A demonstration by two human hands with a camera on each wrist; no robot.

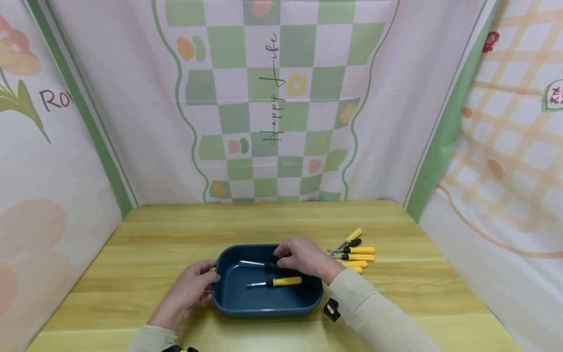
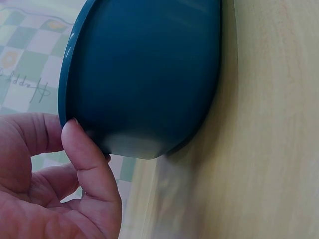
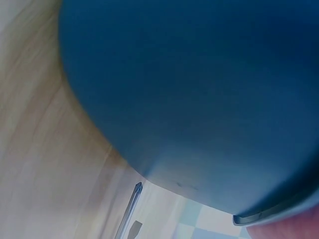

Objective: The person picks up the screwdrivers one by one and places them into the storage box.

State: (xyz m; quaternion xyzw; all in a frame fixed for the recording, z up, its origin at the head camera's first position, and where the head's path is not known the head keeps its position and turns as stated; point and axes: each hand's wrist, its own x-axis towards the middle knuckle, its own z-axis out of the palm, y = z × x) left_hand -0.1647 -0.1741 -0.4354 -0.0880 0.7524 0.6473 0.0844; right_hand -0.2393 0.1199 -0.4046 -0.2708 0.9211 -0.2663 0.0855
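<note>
A dark blue rectangular basin (image 1: 268,311) stands on the wooden table. My left hand (image 1: 189,288) grips its left rim, thumb and fingers on either side of the wall, as the left wrist view shows closely. Over the far right part of the basin is my right hand (image 1: 303,256), its fingers loosely bent with a gap between thumb and forefinger. Just below it lies a screwdriver with a dark handle (image 1: 271,265), partly hidden by the hand. A yellow-handled screwdriver (image 1: 286,281) lies on the basin floor nearer the front.
To the right of the basin, several yellow-handled screwdrivers (image 1: 362,250) and a black-handled one (image 1: 354,242) lie together on the table (image 1: 418,293). Two shaft tips (image 3: 130,209) show beside the basin in the right wrist view. Patterned curtains (image 1: 308,122) surround the table.
</note>
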